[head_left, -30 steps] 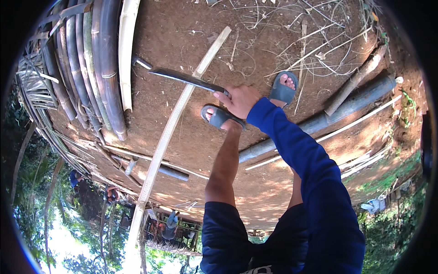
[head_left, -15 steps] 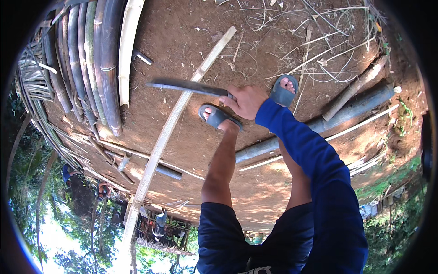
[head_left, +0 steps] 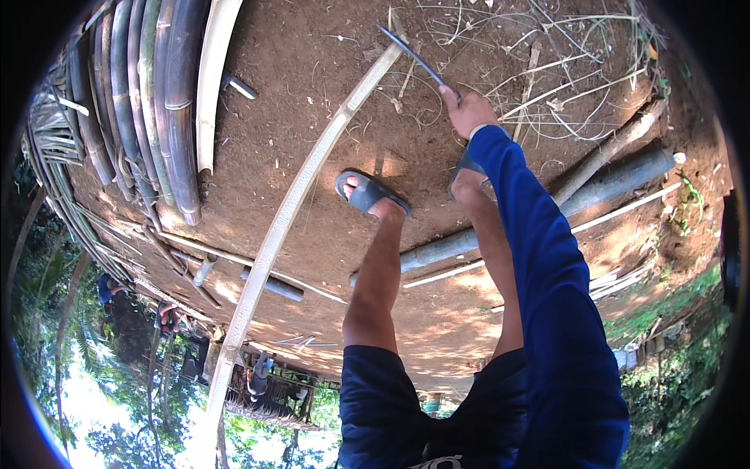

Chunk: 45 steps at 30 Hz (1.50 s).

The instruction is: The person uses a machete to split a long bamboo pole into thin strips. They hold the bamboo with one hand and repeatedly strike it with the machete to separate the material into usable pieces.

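Right hand [head_left: 470, 114], fingers clamped on a long knife [head_left: 414, 57]; the pale strip [head_left: 312, 160] lies leftward, long axis slanting up-right, far end beside the blade, contact unclear.

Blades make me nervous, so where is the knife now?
In the head view, the knife is near top centre, held in the right hand, appearing to cross the upper end of the long pale strip.

The long, thin, dark knife [head_left: 419, 62] is in the right hand [head_left: 472, 114], with its tip pointing up and left. It crosses the far end of a long, pale, bumpy bamboo strip [head_left: 290, 202]. The strip slants and looks bent; its near end is too bright to see well.
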Each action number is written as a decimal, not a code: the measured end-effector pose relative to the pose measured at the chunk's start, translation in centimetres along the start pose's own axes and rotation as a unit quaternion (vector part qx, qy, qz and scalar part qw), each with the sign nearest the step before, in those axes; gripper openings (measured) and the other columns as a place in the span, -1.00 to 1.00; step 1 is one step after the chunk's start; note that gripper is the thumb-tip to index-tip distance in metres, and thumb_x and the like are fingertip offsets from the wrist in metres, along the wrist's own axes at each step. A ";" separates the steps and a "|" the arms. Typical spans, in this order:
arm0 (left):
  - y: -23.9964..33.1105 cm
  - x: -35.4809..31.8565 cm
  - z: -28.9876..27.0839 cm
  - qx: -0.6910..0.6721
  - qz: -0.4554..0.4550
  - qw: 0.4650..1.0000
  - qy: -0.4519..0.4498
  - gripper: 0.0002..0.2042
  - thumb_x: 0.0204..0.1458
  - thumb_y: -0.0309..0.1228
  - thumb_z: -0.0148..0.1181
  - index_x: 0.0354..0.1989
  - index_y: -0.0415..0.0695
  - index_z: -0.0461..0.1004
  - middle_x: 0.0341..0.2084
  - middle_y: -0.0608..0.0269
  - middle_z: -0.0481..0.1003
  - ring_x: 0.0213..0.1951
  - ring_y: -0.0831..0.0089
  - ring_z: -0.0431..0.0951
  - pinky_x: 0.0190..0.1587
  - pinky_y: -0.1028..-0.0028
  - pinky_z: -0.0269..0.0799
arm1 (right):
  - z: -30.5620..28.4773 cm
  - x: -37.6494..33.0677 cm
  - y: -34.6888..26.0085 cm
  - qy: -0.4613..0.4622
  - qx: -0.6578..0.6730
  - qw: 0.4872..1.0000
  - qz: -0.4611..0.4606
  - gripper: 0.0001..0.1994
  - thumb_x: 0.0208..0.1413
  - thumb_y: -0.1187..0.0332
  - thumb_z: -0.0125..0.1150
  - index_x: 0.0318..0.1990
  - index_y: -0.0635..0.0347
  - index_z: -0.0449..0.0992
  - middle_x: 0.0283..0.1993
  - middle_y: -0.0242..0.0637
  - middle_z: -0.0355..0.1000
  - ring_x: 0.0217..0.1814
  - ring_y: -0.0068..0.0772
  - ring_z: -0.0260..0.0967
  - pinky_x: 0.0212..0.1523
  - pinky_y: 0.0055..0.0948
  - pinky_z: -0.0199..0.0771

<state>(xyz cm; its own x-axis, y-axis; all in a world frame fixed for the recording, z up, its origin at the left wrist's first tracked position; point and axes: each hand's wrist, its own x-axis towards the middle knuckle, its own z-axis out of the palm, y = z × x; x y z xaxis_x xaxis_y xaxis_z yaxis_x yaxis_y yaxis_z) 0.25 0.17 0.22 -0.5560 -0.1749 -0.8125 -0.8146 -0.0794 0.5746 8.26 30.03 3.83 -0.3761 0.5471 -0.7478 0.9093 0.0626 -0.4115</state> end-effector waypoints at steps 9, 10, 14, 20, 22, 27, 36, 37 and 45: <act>-0.3 0.2 0.4 0.003 0.015 1.000 0.001 -0.29 0.09 0.27 -0.20 0.31 0.07 0.15 0.25 0.39 0.21 0.24 0.40 0.21 0.31 0.34 0.03 | 1.6 0.2 -0.7 0.020 0.049 0.996 0.066 -0.36 0.22 -0.22 -0.26 -0.25 0.23 0.52 -0.48 0.00 0.51 -0.32 0.14 0.49 -0.20 0.00 0.48; -0.3 0.3 0.5 0.004 0.014 1.000 0.000 -0.29 0.09 0.27 -0.20 0.31 0.07 0.15 0.25 0.39 0.21 0.23 0.40 0.21 0.30 0.34 0.03 | 1.5 0.9 -0.3 0.041 0.045 0.994 0.093 -0.38 0.23 -0.19 -0.24 -0.27 0.26 0.51 -0.51 0.03 0.49 -0.34 0.13 0.49 -0.20 -0.01 0.48; -0.8 0.4 0.4 0.000 0.020 1.000 0.006 -0.29 0.09 0.26 -0.20 0.31 0.07 0.15 0.24 0.39 0.21 0.23 0.40 0.21 0.30 0.34 0.03 | 2.7 -3.3 -2.1 -0.009 0.110 0.992 -0.052 -0.43 0.21 -0.18 -0.16 -0.25 0.22 0.48 -0.59 0.03 0.44 -0.44 0.08 0.50 -0.35 -0.03 0.50; -1.0 0.6 0.5 0.002 0.025 1.000 0.000 -0.30 0.10 0.26 -0.20 0.31 0.07 0.15 0.24 0.39 0.22 0.23 0.40 0.22 0.30 0.34 0.04 | 2.1 -11.6 -6.6 -0.062 0.061 0.948 -0.307 -0.47 0.18 -0.19 -0.11 -0.23 0.17 0.42 -0.51 -0.02 0.48 -0.47 0.04 0.51 -0.44 0.01 0.49; -1.0 0.5 0.2 0.003 0.029 1.000 0.003 -0.30 0.10 0.25 -0.20 0.31 0.07 0.14 0.24 0.39 0.22 0.22 0.40 0.23 0.29 0.34 0.05 | 1.9 -11.1 -6.5 -0.057 0.028 0.949 -0.309 -0.49 0.19 -0.18 -0.13 -0.20 0.13 0.43 -0.53 -0.04 0.48 -0.47 0.05 0.50 -0.43 -0.01 0.49; -1.1 0.5 0.0 0.006 0.035 0.999 0.007 -0.31 0.11 0.24 -0.20 0.31 0.07 0.14 0.24 0.40 0.22 0.22 0.40 0.23 0.29 0.34 0.05 | 0.3 -5.3 -4.6 -0.041 0.057 0.992 -0.107 -0.56 0.20 -0.10 -0.06 -0.26 0.13 0.43 -0.57 -0.10 0.45 -0.52 0.02 0.47 -0.46 -0.09 0.48; -1.1 0.8 -0.5 0.006 0.051 0.999 0.018 -0.32 0.12 0.23 -0.20 0.32 0.08 0.14 0.23 0.40 0.23 0.21 0.40 0.25 0.28 0.34 0.07 | 0.4 -2.4 -0.7 -0.013 0.015 0.993 -0.113 -0.51 0.20 -0.14 -0.09 -0.24 0.16 0.43 -0.62 -0.09 0.43 -0.51 0.08 0.45 -0.46 -0.03 0.45; -1.2 0.9 -0.5 0.004 0.051 0.998 0.020 -0.32 0.12 0.23 -0.20 0.32 0.08 0.14 0.23 0.40 0.23 0.21 0.40 0.25 0.28 0.34 0.07 | 0.4 -1.6 -0.4 0.006 0.010 0.996 -0.086 -0.51 0.20 -0.14 -0.08 -0.23 0.16 0.43 -0.62 -0.09 0.44 -0.52 0.08 0.45 -0.45 -0.03 0.45; -1.5 1.1 -0.8 0.000 0.063 0.997 0.035 -0.33 0.13 0.22 -0.20 0.32 0.08 0.14 0.23 0.41 0.24 0.20 0.41 0.26 0.27 0.34 0.08 | -1.2 -0.2 0.6 -0.025 -0.015 0.999 -0.017 -0.42 0.19 -0.23 -0.18 -0.22 0.16 0.48 -0.60 -0.11 0.46 -0.45 0.05 0.49 -0.32 -0.04 0.51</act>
<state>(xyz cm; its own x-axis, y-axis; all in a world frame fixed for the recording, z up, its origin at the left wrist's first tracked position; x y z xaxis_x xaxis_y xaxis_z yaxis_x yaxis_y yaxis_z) 0.99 -0.65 -1.51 -0.6407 -0.2511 -0.7256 -0.7395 -0.0527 0.6711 9.07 30.93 4.33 -0.4143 0.5016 -0.7594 0.9007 0.1060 -0.4213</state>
